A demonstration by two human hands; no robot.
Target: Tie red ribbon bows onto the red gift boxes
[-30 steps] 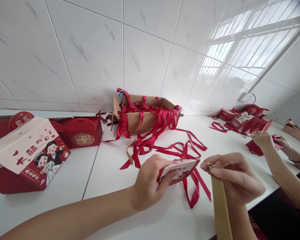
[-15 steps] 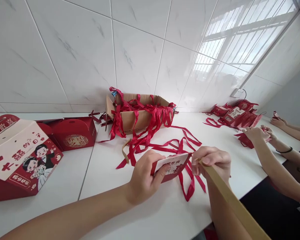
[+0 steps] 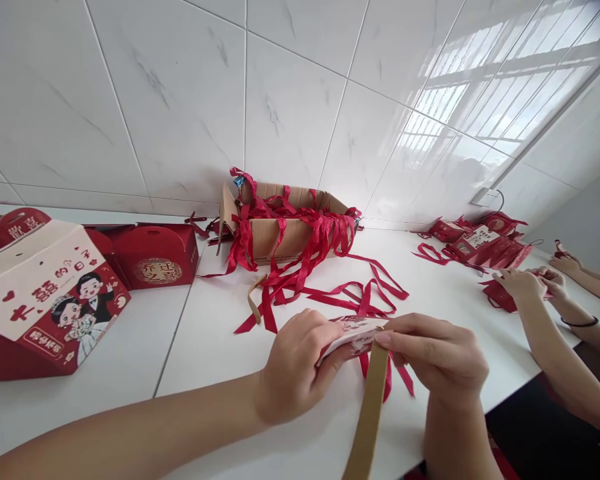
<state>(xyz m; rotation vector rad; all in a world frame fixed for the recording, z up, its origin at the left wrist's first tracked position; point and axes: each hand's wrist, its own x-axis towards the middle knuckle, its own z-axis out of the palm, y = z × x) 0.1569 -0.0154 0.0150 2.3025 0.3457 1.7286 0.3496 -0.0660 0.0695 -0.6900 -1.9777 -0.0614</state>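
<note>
A small red-and-white printed gift box (image 3: 356, 333) is gripped at its left side by my left hand (image 3: 300, 363), thumb in front and fingers behind. At the box's right edge, my right hand (image 3: 440, 353) pinches the end of a gold ribbon (image 3: 373, 407) between thumb and fingers. The ribbon hangs from there down past the bottom of the view. How its tip meets the box is too small to tell. Red ribbons (image 3: 380, 283) lie loose on the table behind my hands. A short gold strip (image 3: 254, 300) rests to their left.
Behind stands a cardboard box (image 3: 280, 240) heaped with red ribbons. At left are a large wedding gift box (image 3: 80, 300) and red boxes (image 3: 157, 263). On the right, a co-worker's hands (image 3: 523, 287) hold a red piece near piled small boxes (image 3: 480, 243). The white table (image 3: 210, 340) meets a tiled wall.
My right hand has turned and now sits over the box's right edge. The gold ribbon has swung from the lower right to hang nearly straight down. The small box is tilted flatter.
</note>
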